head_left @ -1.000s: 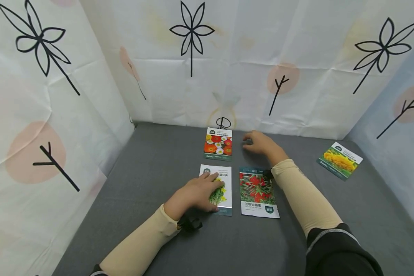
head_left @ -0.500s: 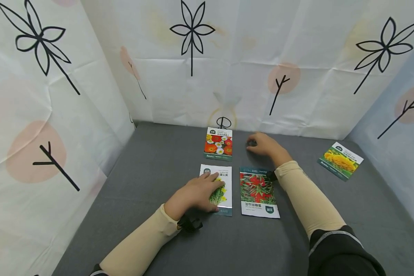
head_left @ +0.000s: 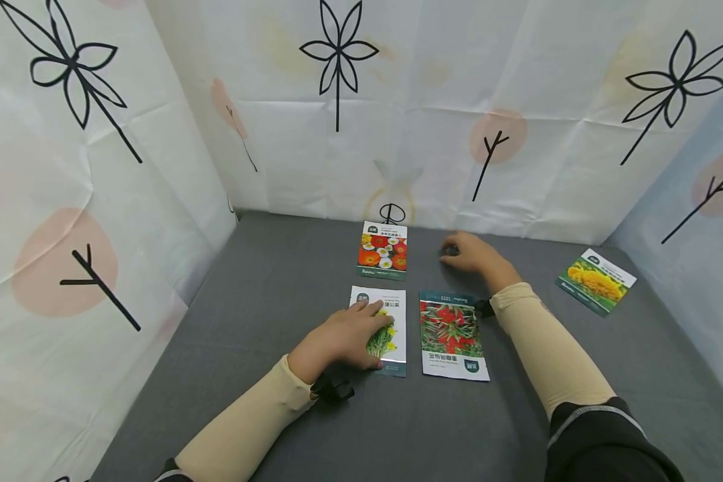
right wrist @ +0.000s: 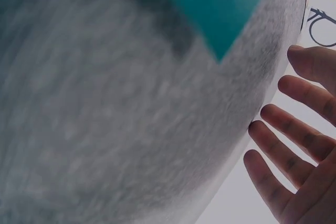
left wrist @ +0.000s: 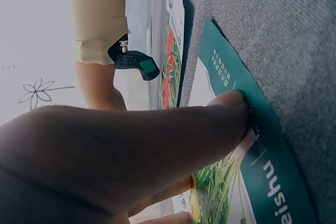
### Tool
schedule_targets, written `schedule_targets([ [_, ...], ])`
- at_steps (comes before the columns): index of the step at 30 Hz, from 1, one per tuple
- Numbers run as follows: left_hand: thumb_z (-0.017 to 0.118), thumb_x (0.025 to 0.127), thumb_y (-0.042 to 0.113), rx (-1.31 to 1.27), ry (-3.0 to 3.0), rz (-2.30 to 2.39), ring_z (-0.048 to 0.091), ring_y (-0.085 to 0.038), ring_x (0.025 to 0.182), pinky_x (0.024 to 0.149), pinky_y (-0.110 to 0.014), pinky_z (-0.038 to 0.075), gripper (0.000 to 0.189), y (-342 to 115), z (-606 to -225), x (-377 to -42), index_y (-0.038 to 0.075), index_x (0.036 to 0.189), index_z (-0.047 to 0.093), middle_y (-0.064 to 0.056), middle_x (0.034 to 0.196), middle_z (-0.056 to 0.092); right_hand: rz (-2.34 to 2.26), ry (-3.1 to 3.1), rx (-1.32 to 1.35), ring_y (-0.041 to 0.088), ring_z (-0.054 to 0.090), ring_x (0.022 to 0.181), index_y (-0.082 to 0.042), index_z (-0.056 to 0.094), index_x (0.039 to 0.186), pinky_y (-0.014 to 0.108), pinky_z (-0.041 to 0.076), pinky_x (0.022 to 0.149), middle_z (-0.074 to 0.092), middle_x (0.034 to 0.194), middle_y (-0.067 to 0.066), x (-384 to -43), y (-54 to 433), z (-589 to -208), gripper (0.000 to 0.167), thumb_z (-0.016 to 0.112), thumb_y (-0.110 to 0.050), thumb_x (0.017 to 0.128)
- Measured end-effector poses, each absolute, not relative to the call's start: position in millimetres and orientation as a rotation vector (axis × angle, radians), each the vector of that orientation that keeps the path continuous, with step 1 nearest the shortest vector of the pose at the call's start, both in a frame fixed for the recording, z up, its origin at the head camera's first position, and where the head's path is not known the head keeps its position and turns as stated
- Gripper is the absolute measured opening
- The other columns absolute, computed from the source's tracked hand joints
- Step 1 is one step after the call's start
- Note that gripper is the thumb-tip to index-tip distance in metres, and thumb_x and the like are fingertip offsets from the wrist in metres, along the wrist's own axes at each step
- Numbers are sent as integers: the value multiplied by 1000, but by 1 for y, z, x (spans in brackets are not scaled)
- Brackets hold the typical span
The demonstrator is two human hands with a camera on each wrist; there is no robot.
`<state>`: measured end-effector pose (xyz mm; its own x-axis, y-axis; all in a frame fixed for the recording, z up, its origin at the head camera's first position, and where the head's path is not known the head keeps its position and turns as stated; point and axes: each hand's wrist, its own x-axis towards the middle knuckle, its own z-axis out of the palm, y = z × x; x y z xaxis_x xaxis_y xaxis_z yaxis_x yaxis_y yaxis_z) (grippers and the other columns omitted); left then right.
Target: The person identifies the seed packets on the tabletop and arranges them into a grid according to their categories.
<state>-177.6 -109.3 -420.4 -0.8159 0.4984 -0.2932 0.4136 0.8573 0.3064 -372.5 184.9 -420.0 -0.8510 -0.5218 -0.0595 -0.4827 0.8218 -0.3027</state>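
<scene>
My left hand (head_left: 348,336) rests with spread fingers on a white seed packet (head_left: 395,353) showing yellow flowers. In the left wrist view the thumb presses near the green bottom edge of that packet (left wrist: 287,174). My right hand (head_left: 474,256) is over the far part of the table, holding nothing; its fingers look loosely bent in the right wrist view. Beneath the right wrist lies a seed packet with red flowers (head_left: 452,331), turned upside down. Left of the right hand, a packet with orange, red and white flowers (head_left: 383,252) lies near the back edge.
At the far right a packet with yellow flowers (head_left: 596,281) lies at an angle. The grey cloth-covered table (head_left: 265,281) meets a white printed curtain (head_left: 428,134) at the back and sides. Black wrist cameras sit on both wrists.
My right hand has drifted a little to the right, away from the orange-flower packet. The left hand and the packets stay in place; the head view shifts slightly.
</scene>
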Motion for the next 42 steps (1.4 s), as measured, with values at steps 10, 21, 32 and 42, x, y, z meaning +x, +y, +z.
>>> schedule_targets([
  [10, 84, 87, 48, 688, 2676, 311, 26, -36, 163, 124, -61, 37, 84, -108, -422, -179, 26, 161, 50, -6, 176, 31, -460, 2847, -715, 48, 60, 130, 8, 66, 135, 64, 48, 108, 64, 138, 31, -369, 199, -419, 39, 67, -17, 105],
  [21, 84, 88, 48, 686, 2672, 326, 25, -38, 164, 124, -61, 36, 83, -109, -421, -179, 25, 161, 49, -7, 176, 30, -519, 2855, -676, 50, 59, 130, 8, 65, 135, 65, 47, 108, 63, 138, 32, -366, 208, -420, 39, 65, -18, 106],
  [32, 84, 88, 48, 698, 2680, 320, 26, -39, 163, 123, -62, 37, 84, -109, -421, -179, 25, 161, 49, -7, 176, 31, -551, 2877, -636, 54, 55, 134, 10, 63, 138, 67, 45, 110, 58, 144, 36, -359, 224, -414, 43, 65, -19, 106],
  [42, 84, 89, 48, 708, 2679, 315, 26, -39, 163, 123, -62, 37, 83, -109, -421, -179, 24, 161, 49, -8, 175, 31, -551, 2899, -594, 57, 53, 134, 12, 62, 136, 69, 44, 109, 56, 143, 39, -352, 248, -408, 43, 65, -18, 106],
])
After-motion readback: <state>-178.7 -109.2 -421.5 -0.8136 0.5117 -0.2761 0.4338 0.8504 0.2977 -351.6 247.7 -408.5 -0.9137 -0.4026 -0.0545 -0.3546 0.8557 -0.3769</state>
